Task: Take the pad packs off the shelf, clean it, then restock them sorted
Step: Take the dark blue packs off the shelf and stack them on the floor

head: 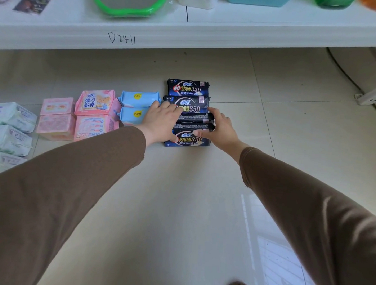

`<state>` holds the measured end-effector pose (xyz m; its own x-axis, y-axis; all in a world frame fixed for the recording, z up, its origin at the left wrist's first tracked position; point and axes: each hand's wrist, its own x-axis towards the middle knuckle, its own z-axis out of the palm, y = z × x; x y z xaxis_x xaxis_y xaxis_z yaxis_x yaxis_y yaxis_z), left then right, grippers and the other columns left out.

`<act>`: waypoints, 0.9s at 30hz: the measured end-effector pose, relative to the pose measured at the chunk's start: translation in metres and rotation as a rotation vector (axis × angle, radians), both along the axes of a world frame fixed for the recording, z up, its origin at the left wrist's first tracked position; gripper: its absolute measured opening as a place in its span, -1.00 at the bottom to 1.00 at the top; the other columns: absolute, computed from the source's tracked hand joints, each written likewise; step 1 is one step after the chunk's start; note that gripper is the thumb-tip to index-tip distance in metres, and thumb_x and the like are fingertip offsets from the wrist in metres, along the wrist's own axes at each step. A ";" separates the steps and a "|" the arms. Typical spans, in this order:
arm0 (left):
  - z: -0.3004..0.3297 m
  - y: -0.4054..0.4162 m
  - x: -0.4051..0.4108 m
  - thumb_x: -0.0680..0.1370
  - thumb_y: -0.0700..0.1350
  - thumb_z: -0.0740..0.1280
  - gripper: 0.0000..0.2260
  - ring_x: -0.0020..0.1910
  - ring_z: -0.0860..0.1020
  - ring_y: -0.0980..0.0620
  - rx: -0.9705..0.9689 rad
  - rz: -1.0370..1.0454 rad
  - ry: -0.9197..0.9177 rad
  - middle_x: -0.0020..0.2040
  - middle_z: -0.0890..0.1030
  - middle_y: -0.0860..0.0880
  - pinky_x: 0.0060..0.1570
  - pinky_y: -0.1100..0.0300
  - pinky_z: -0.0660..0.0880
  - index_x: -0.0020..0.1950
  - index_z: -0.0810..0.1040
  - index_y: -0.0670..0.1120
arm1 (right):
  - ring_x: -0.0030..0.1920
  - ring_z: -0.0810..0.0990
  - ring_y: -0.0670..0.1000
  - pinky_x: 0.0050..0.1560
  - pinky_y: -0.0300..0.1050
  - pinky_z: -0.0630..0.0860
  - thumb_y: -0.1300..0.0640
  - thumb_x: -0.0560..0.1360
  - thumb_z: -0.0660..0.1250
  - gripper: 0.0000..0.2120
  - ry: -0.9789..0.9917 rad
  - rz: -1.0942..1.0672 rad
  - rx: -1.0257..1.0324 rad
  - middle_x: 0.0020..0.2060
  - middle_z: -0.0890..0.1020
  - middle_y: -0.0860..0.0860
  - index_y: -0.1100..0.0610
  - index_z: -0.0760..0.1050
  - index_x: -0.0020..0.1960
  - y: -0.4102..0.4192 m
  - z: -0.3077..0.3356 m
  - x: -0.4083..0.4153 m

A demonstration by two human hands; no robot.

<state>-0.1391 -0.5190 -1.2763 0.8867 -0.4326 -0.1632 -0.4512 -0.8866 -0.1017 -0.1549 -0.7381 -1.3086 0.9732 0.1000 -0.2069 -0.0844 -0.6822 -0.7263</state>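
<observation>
Down on the tiled floor (292,130), both hands clamp a row of dark navy pad packs (187,111).
Brown sleeves reach forward; left hand (162,121) lies spread over the packs' left side, right hand (218,128) curls round their right end, thumb pinching. Blue packs (139,106), pink packs (94,115) and pale green packs (9,128) sit leftward; beyond, the white shelf (188,33).

Floor (202,186): glossy beige tile w/ grout lines, window glare at lower right. White shelf (188,31) spans top, marked "D2411".
</observation>
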 end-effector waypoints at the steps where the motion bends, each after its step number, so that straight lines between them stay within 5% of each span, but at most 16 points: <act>1: 0.000 0.000 0.000 0.34 0.32 0.46 -0.18 0.31 0.37 -0.08 -0.004 -0.003 0.000 0.34 0.46 -0.04 0.22 -0.02 0.29 0.45 0.30 -0.06 | 0.32 0.34 0.04 0.24 0.02 0.42 -0.17 0.36 0.54 -0.17 -0.001 -0.004 0.010 0.31 0.46 0.00 -0.04 0.22 0.50 0.001 0.000 0.001; 27: 0.001 0.002 -0.003 0.31 0.35 0.45 -0.05 0.41 0.29 -0.07 -0.066 -0.005 -0.003 0.43 0.38 -0.05 0.34 0.02 0.25 0.53 0.20 -0.08 | 0.33 0.31 0.00 0.22 -0.02 0.38 -0.25 0.39 0.48 -0.22 -0.042 -0.039 0.018 0.33 0.44 -0.03 -0.04 0.27 0.49 0.000 0.001 0.005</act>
<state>-0.1426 -0.5166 -1.2753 0.8850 -0.4466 -0.1313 -0.4553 -0.8892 -0.0446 -0.1501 -0.7381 -1.3078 0.9842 0.0653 -0.1645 -0.0798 -0.6658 -0.7419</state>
